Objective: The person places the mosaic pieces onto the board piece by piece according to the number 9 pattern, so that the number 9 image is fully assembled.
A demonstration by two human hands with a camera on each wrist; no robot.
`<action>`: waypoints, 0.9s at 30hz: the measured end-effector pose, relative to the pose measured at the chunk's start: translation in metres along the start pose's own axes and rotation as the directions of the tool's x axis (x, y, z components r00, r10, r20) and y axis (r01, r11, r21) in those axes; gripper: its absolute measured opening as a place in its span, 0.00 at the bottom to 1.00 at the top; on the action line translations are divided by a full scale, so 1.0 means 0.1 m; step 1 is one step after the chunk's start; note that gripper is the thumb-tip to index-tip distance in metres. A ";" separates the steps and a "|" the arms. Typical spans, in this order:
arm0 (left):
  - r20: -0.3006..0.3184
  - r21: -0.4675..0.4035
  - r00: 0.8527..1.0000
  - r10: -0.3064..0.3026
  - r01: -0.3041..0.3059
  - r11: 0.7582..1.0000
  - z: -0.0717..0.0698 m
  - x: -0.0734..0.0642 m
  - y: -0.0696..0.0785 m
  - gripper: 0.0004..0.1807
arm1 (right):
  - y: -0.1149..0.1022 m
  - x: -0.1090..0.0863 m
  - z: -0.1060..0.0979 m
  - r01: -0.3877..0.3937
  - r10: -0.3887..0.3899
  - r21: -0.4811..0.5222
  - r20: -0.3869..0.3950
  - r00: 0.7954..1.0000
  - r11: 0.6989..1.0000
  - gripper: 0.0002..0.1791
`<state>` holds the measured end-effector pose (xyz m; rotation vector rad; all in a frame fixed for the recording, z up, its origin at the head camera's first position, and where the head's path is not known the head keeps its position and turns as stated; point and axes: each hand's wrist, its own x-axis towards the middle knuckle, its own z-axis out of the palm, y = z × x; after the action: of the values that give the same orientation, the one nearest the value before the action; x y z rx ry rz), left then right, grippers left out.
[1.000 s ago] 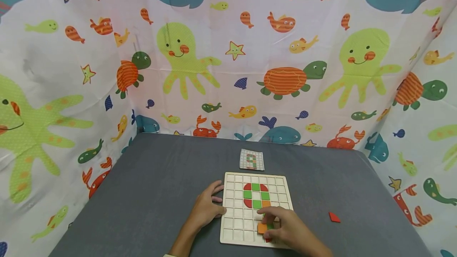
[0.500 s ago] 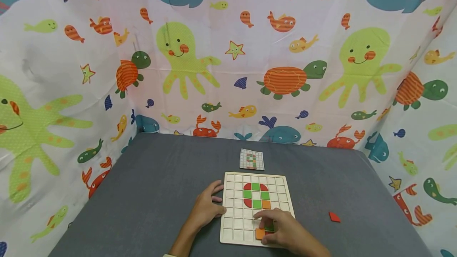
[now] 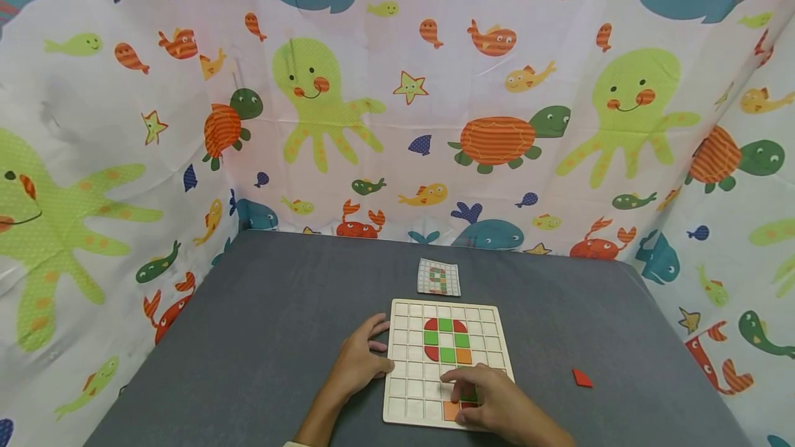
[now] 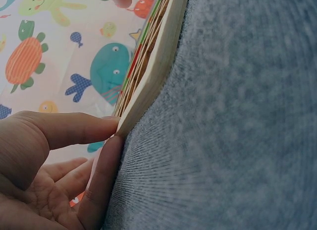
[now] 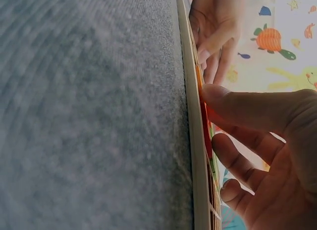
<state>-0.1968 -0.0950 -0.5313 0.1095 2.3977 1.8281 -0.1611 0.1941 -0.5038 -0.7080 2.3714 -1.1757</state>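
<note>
A light wooden grid board (image 3: 410, 371) lies on the grey table. Set in it are red rounded tiles (image 3: 431, 352), green square tiles (image 3: 447, 355) and an orange tile (image 3: 463, 356). My left hand (image 3: 361, 359) touches the board's left edge with thumb and fingertips; the left wrist view shows them at its wooden rim (image 4: 148, 86). My right hand (image 3: 493, 399) is over the near part of the board, its thumb (image 5: 237, 103) on the tiles. A second orange tile (image 3: 450, 411) lies flush in the nearest row, with a red tile (image 3: 468, 405) beside it, partly hidden by the fingers.
A small pattern card (image 3: 439, 277) with a printed grid lies behind the board. One loose red tile (image 3: 582, 378) is on the table to the right. A curtain printed with sea animals (image 3: 491, 136) hangs around the back and sides.
My right hand has moved slightly toward the near edge and left. The orange tile under it has gone from raised over the board to flat in the nearest row. The left hand stays still.
</note>
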 end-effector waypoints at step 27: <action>-0.005 -0.007 1.000 -0.002 0.002 1.000 0.01 0.00 0.00 0.52 | 0.13 -0.11 -0.32 -0.021 -0.021 -0.104 -0.391 0.920 0.994 0.21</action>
<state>-0.1969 -0.0942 -0.5316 0.1027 2.3933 1.8385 -0.1733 0.2277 -0.4950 -0.5434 2.7806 -1.3004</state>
